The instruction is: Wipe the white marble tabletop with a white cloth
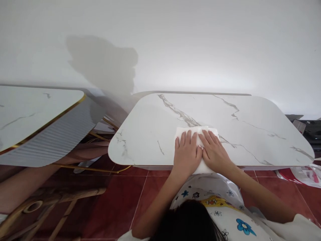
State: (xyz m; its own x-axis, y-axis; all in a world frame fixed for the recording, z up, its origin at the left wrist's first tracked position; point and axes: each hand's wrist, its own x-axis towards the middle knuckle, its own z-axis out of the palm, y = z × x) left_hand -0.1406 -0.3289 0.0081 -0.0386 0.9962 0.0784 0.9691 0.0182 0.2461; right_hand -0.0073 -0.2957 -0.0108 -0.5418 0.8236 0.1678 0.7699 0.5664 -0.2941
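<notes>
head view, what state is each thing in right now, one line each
White cloth, laid flat, partly hidden, hanging over the near edge
Left hand, open, palm down on the cloth
Right hand, open, palm down on the cloth
Marbled tabletop, level, partly covered
Gold-edged table, standing, cut off by the picture
Plastic wrapping, crumpled, cut off by the picture

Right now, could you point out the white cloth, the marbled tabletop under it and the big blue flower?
White cloth [204,168]: head view, on its lower part.
Marbled tabletop [142,130]: head view, on a bare patch left of the cloth.
Big blue flower [243,226]: head view, near its centre.
</notes>
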